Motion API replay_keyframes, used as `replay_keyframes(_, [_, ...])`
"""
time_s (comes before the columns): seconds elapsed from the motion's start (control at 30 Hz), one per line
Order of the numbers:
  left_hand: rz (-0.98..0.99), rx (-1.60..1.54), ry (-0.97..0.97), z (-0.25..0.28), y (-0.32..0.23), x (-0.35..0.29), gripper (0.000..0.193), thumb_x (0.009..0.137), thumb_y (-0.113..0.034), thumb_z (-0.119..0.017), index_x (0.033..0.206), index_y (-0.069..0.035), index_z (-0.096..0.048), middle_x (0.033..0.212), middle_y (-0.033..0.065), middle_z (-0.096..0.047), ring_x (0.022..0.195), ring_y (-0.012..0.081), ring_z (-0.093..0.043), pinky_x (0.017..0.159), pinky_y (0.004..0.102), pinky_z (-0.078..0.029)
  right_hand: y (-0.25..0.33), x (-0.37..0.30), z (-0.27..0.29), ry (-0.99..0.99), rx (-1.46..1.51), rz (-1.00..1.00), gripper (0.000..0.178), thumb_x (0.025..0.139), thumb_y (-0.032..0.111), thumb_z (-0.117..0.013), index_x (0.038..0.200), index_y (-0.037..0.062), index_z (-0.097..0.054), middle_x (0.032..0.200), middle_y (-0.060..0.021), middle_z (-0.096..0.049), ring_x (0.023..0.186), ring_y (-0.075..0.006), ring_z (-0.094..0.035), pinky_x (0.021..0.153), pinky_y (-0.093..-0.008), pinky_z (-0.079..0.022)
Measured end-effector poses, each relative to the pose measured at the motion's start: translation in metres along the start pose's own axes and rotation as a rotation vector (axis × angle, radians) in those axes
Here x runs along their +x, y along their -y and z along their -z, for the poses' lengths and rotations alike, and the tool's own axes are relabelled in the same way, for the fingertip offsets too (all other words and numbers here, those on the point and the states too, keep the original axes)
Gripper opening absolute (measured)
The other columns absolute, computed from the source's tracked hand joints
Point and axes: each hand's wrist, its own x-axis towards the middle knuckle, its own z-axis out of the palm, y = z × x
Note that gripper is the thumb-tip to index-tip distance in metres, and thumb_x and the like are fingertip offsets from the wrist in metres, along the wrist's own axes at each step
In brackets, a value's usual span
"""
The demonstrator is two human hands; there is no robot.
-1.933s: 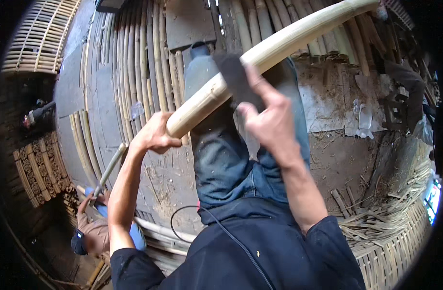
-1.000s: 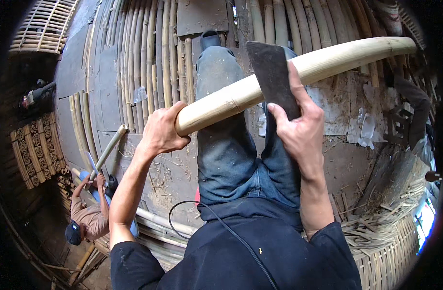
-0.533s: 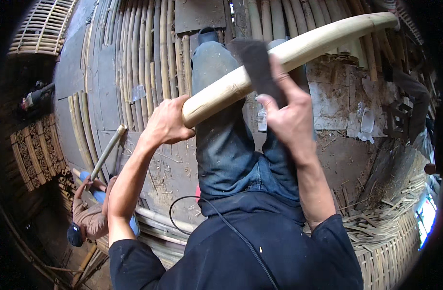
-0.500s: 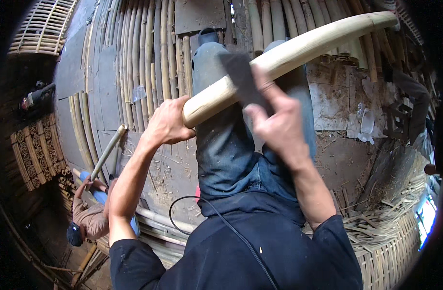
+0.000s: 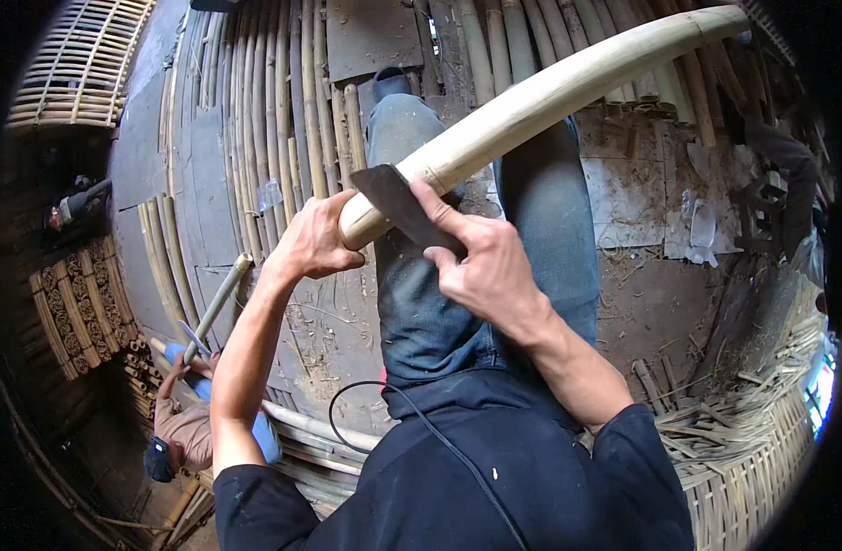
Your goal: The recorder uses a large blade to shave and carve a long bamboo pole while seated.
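A pale, peeled bamboo pole (image 5: 550, 90) lies slantwise across my thighs, its near end low at the left and its far end at the upper right. My left hand (image 5: 313, 239) grips it at the near end, the fingers partly hidden behind it. In my right hand (image 5: 485, 266) is a knife with a broad dark blade (image 5: 393, 204), the handle mostly covered by the palm. The blade lies across the pole close to my left hand, and my index finger stretches along the blade's back.
Long bamboo poles (image 5: 283, 101) cover the floor ahead. On the left another person (image 5: 182, 427) works on a green pole (image 5: 221, 303), near stacked bundles (image 5: 86, 308). A woven basket (image 5: 752, 459) with strips stands at lower right. A black cable (image 5: 439, 441) crosses my shirt.
The knife has slid along the pole toward my left hand, down and to the left. My right knee has shifted outward, and the pole's far end sits slightly higher in view.
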Motion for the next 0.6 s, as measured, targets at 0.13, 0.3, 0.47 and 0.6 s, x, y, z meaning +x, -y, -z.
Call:
replay_keyframes(0.13, [0.042,0.187,-0.039,-0.013,0.001,-0.006,0.060,0.063,-0.019,-0.084,0.118,-0.001,-0.065,0.090,0.0291,-0.073,0.091,0.0498,-0.073,0.085,0.0541,-0.061,-0.016,0.018,0.045,-0.303,0.113,-0.016,0.090,0.084,-0.007,-0.074,0.163,0.0311,-0.052,0.128,-0.0232,-0.077,0.101,-0.0308,-0.081,0.092,-0.0354,-0.066])
replay_keyframes(0.3, [0.118,0.290,-0.110,-0.021,-0.015,-0.012,0.052,0.064,-0.015,-0.082,0.111,0.001,-0.064,0.092,0.0293,-0.073,0.093,0.0493,-0.074,0.085,0.0541,-0.060,-0.003,0.010,0.031,-0.186,0.025,-0.076,0.091,0.084,-0.004,-0.078,0.163,0.0323,-0.052,0.120,-0.0251,-0.079,0.098,-0.0284,-0.081,0.091,-0.0392,-0.065])
replay_keyframes(0.47, [0.104,0.253,-0.135,-0.023,-0.008,-0.019,0.053,0.063,-0.015,-0.082,0.110,0.003,-0.064,0.091,0.0302,-0.072,0.092,0.0501,-0.074,0.083,0.0531,-0.060,-0.017,0.018,0.045,-0.187,0.225,-0.187,0.089,0.084,-0.004,-0.078,0.161,0.0329,-0.053,0.132,-0.0212,-0.077,0.094,-0.0239,-0.082,0.083,-0.0338,-0.068])
replay_keyframes(0.6, [0.163,0.249,-0.095,-0.022,-0.018,-0.010,0.059,0.063,-0.015,-0.081,0.116,0.002,-0.064,0.092,0.0296,-0.073,0.093,0.0509,-0.074,0.083,0.0529,-0.060,-0.011,0.016,0.044,-0.275,0.178,-0.084,0.086,0.084,-0.007,-0.074,0.160,0.0290,-0.056,0.125,-0.0217,-0.079,0.101,-0.0298,-0.081,0.097,-0.0353,-0.064])
